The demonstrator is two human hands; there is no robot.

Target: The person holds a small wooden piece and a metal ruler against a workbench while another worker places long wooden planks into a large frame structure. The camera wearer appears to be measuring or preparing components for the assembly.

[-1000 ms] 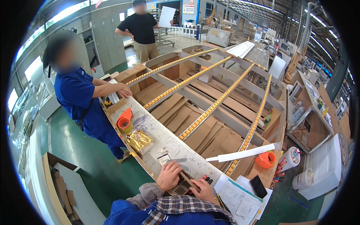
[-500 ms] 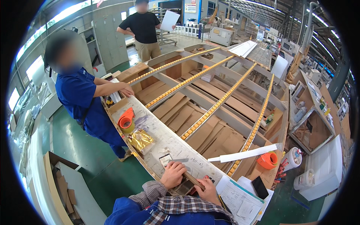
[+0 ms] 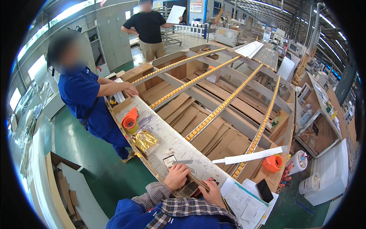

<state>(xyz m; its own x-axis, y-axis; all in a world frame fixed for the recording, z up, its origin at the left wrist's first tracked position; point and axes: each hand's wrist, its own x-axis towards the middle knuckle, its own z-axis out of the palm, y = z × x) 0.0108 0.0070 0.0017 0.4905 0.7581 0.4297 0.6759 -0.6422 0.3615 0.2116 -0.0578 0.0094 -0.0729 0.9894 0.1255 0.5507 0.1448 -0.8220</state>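
Note:
My left hand point(image 3: 177, 176) is closed over a narrow wooden edge point(image 3: 196, 181) at the near side of the worktable. My right hand point(image 3: 212, 194) curls its fingers round the other end of that edge. Just beyond my left fingers lies a flat grey metal strip point(image 3: 184, 162), beside a small printed card point(image 3: 169, 160). An opening below the edge, between my hands, holds tools that are partly hidden. Close to my right hand is a red-and-black tool point(image 3: 213, 181). To its right, written sheets on a clipboard point(image 3: 246, 202) lie beneath a dark phone point(image 3: 264, 191).
Rows of yellow rollers point(image 3: 213, 124) cross the open frame over cardboard sheets. An orange tape dispenser point(image 3: 130, 121) and a gold packet point(image 3: 144, 142) lie left; another orange dispenser point(image 3: 272, 163) lies right. A co-worker in blue point(image 3: 82, 89) leans on the table; another person point(image 3: 146, 28) stands behind.
The view has shifted slightly. Both my hands stay on the wooden edge, and more of the grey metal beside my left fingers shows. The person at the back holds the white sheet slightly differently.

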